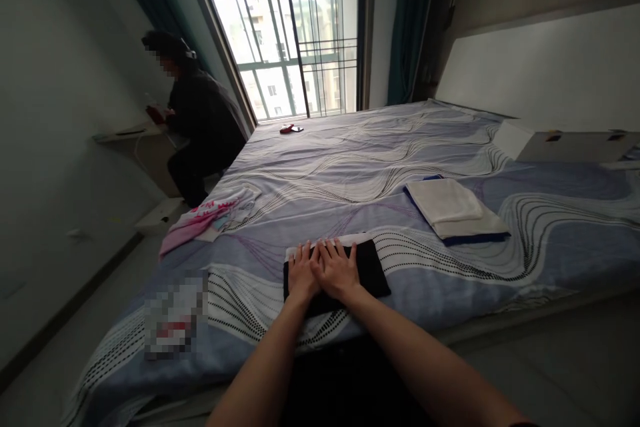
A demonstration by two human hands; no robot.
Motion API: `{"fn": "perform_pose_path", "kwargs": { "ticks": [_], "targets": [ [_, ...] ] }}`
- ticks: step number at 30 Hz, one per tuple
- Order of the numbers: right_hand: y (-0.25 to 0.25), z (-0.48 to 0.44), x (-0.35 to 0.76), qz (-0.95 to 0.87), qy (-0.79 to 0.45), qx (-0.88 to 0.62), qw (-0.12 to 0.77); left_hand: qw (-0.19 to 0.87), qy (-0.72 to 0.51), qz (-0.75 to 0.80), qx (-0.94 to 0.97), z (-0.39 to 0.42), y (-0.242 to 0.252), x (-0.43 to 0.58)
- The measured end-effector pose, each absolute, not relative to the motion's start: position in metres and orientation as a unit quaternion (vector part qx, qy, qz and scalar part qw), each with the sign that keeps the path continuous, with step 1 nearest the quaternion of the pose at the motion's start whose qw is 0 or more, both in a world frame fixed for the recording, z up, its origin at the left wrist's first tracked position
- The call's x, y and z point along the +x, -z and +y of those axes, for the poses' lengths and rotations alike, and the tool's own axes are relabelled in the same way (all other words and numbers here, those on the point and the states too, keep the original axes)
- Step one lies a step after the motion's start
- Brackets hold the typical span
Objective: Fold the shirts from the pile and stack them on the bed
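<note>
Near the front edge of the bed lies a folded black garment [373, 273], a strip of white showing along its far edge. My left hand [303, 273] rests flat on its left part, fingers stretched forward. Beside it, my right hand [337, 270] presses flat on the middle, fingers spread, and the two hands touch at the thumbs. Neither hand grips the cloth. Farther right sits a folded white cloth with blue edges [450, 210]. To the left is a heap of pink and white printed cloth [210, 220].
A patterned blue-grey sheet [320, 167] covers the bed. A blurred-out item [175, 317] lies at the front left. Small red and dark objects [290, 129] lie near the window. A white box-like piece [560, 143] stands at the right. A person [205, 107] sits by a small desk [125, 133].
</note>
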State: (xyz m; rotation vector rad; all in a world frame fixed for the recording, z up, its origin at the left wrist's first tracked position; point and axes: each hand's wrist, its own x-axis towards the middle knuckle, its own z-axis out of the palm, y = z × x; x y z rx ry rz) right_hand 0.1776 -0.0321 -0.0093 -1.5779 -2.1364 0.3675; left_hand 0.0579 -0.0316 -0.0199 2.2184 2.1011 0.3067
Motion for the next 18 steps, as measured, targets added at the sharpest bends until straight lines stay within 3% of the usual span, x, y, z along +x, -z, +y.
{"fn": "perform_pose_path", "kwargs": {
  "ticks": [18],
  "targets": [
    [0.032, -0.003, 0.282, -0.682, -0.112, -0.714, 0.109, 0.039, -0.118, 0.764, 0.633, -0.031, 0.021, 0.01]
  ]
}}
